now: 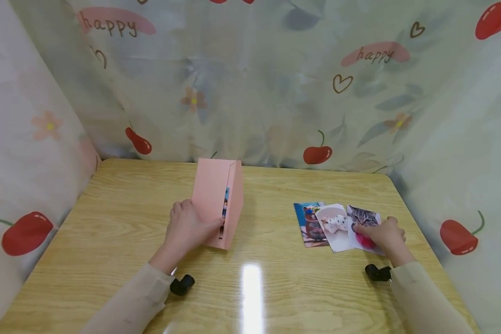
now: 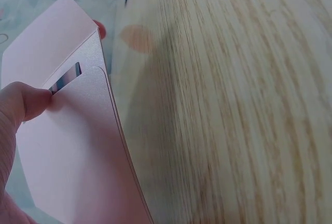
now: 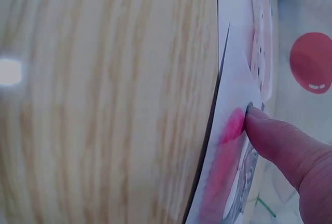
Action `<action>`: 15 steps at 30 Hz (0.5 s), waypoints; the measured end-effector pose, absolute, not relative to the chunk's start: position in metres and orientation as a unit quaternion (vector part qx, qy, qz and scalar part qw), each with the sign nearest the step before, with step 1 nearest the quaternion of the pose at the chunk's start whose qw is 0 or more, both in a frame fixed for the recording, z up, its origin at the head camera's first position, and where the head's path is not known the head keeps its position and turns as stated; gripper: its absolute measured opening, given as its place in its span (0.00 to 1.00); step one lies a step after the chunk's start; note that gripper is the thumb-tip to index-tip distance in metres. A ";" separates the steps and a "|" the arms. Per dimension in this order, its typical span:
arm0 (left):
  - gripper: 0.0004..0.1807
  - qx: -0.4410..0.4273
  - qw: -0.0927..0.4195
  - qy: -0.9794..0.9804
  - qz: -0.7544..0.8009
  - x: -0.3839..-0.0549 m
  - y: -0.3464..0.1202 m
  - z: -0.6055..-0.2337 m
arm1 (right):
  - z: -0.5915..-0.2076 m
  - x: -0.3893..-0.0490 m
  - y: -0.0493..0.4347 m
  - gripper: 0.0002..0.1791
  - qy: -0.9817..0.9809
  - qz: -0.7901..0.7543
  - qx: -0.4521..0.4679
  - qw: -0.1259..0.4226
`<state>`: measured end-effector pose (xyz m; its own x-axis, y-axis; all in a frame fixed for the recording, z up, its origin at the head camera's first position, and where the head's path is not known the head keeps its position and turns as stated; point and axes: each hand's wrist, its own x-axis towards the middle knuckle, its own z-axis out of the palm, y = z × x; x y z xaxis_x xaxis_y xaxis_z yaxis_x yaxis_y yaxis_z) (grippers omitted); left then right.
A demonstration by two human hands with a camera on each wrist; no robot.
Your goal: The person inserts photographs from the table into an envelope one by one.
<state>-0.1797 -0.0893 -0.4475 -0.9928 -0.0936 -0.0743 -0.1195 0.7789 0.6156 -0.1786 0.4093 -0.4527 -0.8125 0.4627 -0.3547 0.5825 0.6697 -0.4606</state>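
My left hand (image 1: 188, 225) grips a pink envelope (image 1: 212, 190) that stands tilted over the table, its flap lifted. In the left wrist view, the thumb (image 2: 36, 103) presses at the envelope's opening, beside a strip of a picture card (image 2: 70, 76) showing inside. On the right, my right hand (image 1: 386, 236) pinches a cat photo card (image 1: 365, 217), thumb on its face. Left of it in an overlapping fan are a card with white spotted figures in a bowl (image 1: 334, 225) and a blue-backed animal picture card (image 1: 311, 225). The right fingers are partly hidden.
Both hands are over a wood-grain table (image 1: 275, 278), with patterned cloth (image 1: 250, 93) hanging behind it and at both sides. A black wrist camera (image 1: 182, 285) sits at the left cuff, another black camera (image 1: 377, 272) at the right.
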 end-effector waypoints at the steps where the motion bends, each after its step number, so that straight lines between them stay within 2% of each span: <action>1: 0.57 -0.057 0.021 0.943 0.328 -0.180 -0.089 -0.447 | -0.452 -0.179 0.409 0.70 0.908 -0.287 0.287 0.105; 9: 0.57 -0.057 0.018 0.943 0.327 -0.180 -0.089 -0.448 | -0.453 -0.179 0.410 0.67 0.904 -0.291 0.297 0.100; 15: 0.56 -0.053 0.013 0.944 0.325 -0.180 -0.090 -0.447 | -0.455 -0.179 0.417 0.56 0.901 -0.324 0.283 0.061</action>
<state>-0.1804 -0.0895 -0.4472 -0.9940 -0.0921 -0.0595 -0.1092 0.7828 0.6126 -0.1792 0.4166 -0.4554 -0.8325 0.4694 -0.2942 0.5492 0.6296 -0.5495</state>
